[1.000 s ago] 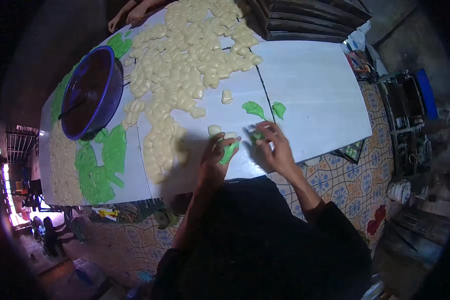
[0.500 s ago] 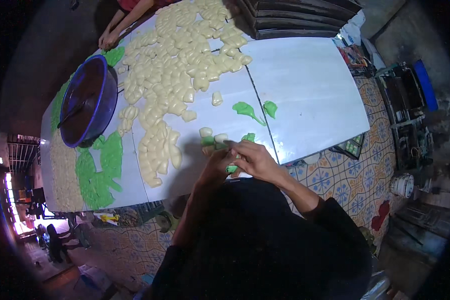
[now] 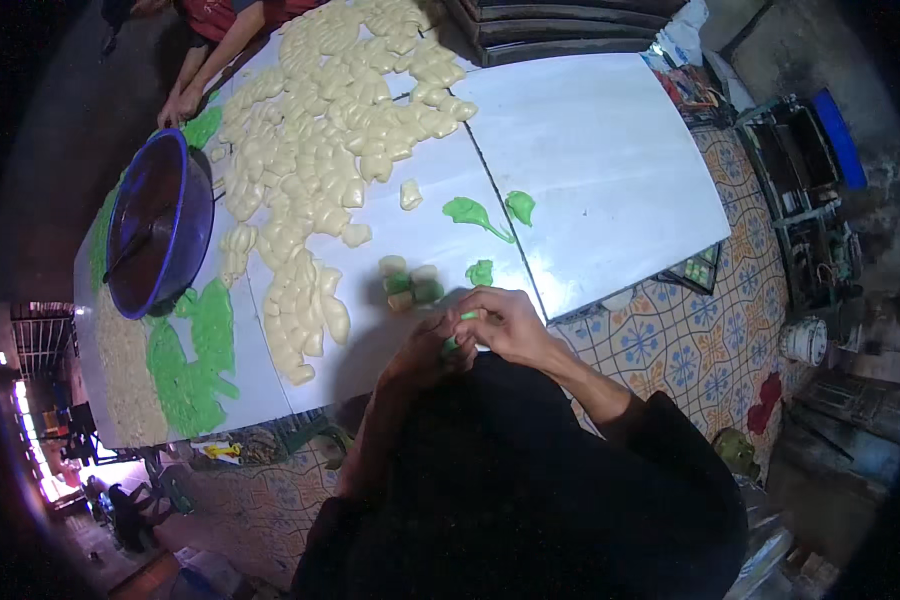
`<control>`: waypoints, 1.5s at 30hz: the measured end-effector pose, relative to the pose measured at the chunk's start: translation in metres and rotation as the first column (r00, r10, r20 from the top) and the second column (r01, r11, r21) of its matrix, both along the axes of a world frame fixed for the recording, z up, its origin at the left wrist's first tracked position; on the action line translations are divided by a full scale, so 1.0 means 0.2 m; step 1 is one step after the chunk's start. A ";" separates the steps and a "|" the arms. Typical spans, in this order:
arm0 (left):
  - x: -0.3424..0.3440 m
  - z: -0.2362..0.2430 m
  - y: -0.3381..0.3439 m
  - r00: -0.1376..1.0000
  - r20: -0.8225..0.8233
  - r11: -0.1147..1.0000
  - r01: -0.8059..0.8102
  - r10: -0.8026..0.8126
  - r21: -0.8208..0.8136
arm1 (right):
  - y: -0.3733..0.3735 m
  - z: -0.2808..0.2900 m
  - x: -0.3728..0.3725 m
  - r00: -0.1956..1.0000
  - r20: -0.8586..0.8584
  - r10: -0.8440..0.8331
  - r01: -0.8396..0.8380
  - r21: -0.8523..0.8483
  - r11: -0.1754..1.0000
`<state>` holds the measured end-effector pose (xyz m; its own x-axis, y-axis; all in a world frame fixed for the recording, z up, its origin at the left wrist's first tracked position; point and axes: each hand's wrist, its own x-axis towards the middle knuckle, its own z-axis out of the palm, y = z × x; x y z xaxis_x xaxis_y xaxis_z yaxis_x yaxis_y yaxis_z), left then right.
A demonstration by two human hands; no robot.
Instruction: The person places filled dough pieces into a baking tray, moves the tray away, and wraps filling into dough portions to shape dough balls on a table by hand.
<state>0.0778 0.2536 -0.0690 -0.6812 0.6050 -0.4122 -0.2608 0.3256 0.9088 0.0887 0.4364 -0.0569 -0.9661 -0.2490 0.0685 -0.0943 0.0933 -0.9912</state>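
Dough in hand: a green dough lump near the centre of the frame, just past the near edge of the table.
Right hand: fingers together, thumb and fingertips clamped on the green dough lump.
Left hand: fingers curled in around green dough, touching the right hand (deep shade here, so whether both green bits are one piece is hard to say).
Small blocks: a cluster of pale and green dough blocks just above the hands, touching or nearly so.
Green scraps: one crumpled scrap beside the blocks, two flatter pieces higher up.
Pale dough: a broad spread of puffy pieces from the top centre downward.
Basin: a purple-blue basin, left of frame.
Upper left: a co-worker's hands near green dough.
Top: stacked dark trays.
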 end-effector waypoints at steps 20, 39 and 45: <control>0.00 -0.28 -0.50 0.548 0.465 0.366 -0.827 0.695 0.427 | 0.10 -0.22 -0.14 0.976 0.216 -0.021 -0.029 0.225 0.974; -0.10 0.09 -0.47 0.762 0.600 0.281 -0.648 0.246 0.708 | -0.60 0.05 -0.17 0.953 -0.286 0.100 -0.026 0.252 0.967; -0.05 0.17 -0.73 0.385 -0.561 0.649 -0.641 0.733 0.408 | -0.97 0.27 -0.27 0.989 -0.140 0.055 -0.049 0.040 0.998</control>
<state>0.0684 0.1085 -0.0351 -0.9238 -0.1899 0.3324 0.2939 0.2044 0.9337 0.0353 0.2429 -0.0023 -0.9330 -0.3036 0.1932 -0.2388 0.1206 -0.9635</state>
